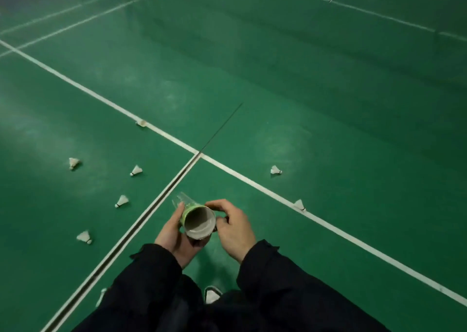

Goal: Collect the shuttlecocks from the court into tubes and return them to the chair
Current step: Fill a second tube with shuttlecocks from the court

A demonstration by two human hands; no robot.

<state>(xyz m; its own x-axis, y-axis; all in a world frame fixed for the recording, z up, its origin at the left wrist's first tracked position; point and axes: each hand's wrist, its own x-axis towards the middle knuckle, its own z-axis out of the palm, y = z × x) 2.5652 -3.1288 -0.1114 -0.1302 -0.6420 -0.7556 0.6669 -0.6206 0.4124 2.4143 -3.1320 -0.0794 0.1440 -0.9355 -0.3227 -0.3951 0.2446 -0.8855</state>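
Her left hand (177, 233) curled its fingers round the light, stiff green-rimmed cardboard tube (198, 221); right hand (233, 226) fingers pinched its open rim; white feathered shuttlecocks (122, 201), fragile, lay beyond the left fingers.

I see a green court floor (328, 91) crossed by white lines (83, 87), with a dark seam (222, 127) running far from their junction. Near me, one white shoe (211, 295) shows.

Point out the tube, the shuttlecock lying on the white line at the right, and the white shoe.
tube (199, 222): head view, on the inner wall just inside its open mouth.
shuttlecock on the white line (300, 204): head view, on its feather skirt.
white shoe (211, 295): head view, on its toe.
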